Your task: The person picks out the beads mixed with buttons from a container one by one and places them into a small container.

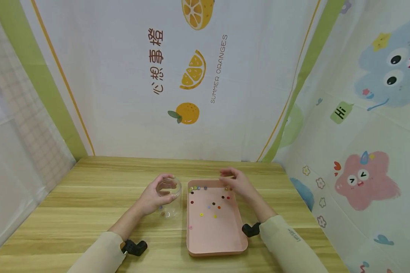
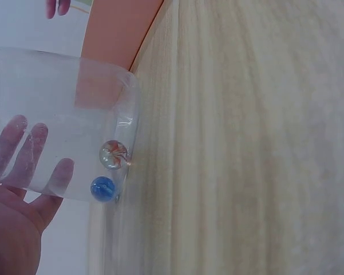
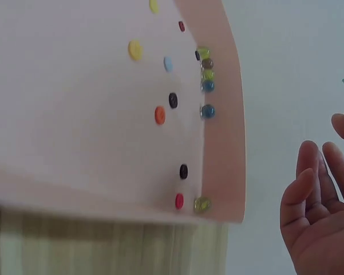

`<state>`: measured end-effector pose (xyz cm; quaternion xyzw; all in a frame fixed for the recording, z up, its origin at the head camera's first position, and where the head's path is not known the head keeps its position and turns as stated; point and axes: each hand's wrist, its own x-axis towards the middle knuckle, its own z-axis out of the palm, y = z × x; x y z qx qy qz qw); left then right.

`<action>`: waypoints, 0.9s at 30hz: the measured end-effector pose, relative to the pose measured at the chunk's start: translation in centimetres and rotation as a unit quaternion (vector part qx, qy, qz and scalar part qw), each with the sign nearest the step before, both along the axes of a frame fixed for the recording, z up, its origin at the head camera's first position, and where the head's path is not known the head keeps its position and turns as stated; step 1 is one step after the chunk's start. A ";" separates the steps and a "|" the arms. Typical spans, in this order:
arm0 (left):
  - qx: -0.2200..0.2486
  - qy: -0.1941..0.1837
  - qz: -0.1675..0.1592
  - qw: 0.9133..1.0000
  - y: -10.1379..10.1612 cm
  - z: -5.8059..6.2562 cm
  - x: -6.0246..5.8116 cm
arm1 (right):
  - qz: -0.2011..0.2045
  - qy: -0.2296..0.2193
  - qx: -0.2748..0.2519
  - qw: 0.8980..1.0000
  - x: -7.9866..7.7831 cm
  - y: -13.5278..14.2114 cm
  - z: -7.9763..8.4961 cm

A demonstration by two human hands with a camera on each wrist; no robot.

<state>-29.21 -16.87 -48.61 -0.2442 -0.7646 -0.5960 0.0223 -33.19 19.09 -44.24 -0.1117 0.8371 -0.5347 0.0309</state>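
My left hand (image 1: 156, 196) grips a clear plastic jar (image 1: 171, 201) that stands on the wooden table, just left of a pink tray (image 1: 216, 253). Through the jar wall (image 2: 57, 114) my fingers (image 2: 28, 149) show, and inside lie a swirled orange marble (image 2: 113, 154) and a blue marble (image 2: 102, 188). My right hand (image 1: 235, 181) hovers over the tray's far right corner with its fingers (image 3: 317, 183) loosely curled and nothing in them. Small coloured buttons (image 3: 159, 114) lie scattered in the tray, and several glass marbles (image 3: 207, 86) line its far wall (image 3: 226, 143).
The wooden table (image 1: 89, 197) stretches left of the jar and in front of it. Printed cloth walls close in the back and both sides. A lone green marble (image 3: 202, 204) sits in the tray's corner beside a red button (image 3: 179, 201).
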 end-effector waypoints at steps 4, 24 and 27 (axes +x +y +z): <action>-0.002 0.000 0.000 1.000 0.0 0.0 0.0 | -0.011 -0.002 0.010 1.000 -0.2 0.7 -0.3; -0.003 -0.001 -0.002 1.000 0.0 0.0 0.1 | 0.015 -0.046 0.110 0.993 -0.4 0.6 -0.4; -0.003 -0.003 -0.002 1.000 -0.1 0.0 0.1 | 0.015 -0.064 0.121 0.990 -0.3 0.3 -0.3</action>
